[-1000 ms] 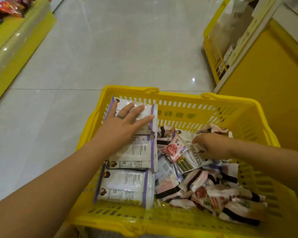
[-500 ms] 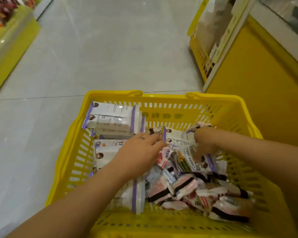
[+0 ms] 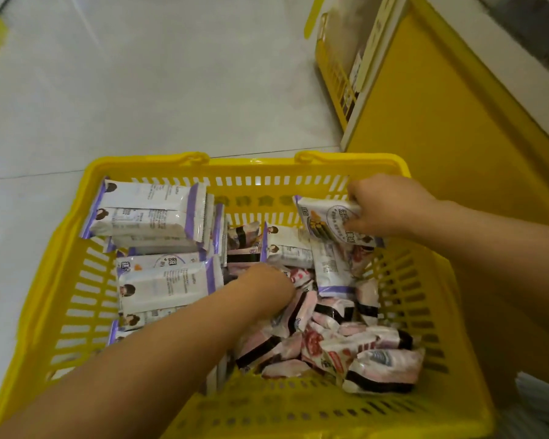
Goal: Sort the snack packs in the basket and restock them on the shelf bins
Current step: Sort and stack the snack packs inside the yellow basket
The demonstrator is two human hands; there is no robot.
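Tiled floor [image 3: 140, 74]: pale grey, fills the far left; cut off at the frame edges.
Yellow display stand [image 3: 457, 137]: right side, just beside the basket; its contents are blurred and unreadable.
Yellow basket [image 3: 251, 163]: slotted plastic, its near rim partly cut off by the frame.
White-and-purple packs [image 3: 146, 213]: stacked along the basket's left wall, long axes running left to right; the nearer ones are hidden under the left forearm.
Pink-and-black packs [image 3: 362, 350]: small, a loose jumble in the near right corner, pointing every way.
Held white-and-purple pack [image 3: 327, 223]: at the far right corner, raised above the pile, printed face up; long axis left to right, slanting toward the near right, purple end at the far wall.
Right hand [image 3: 390, 204]: curled round that pack's right end, thumb on the printed face, fingers over the far edge.
Left hand [image 3: 263, 286]: at the basket's middle, fingers buried among the packs; their grip cannot be made out.
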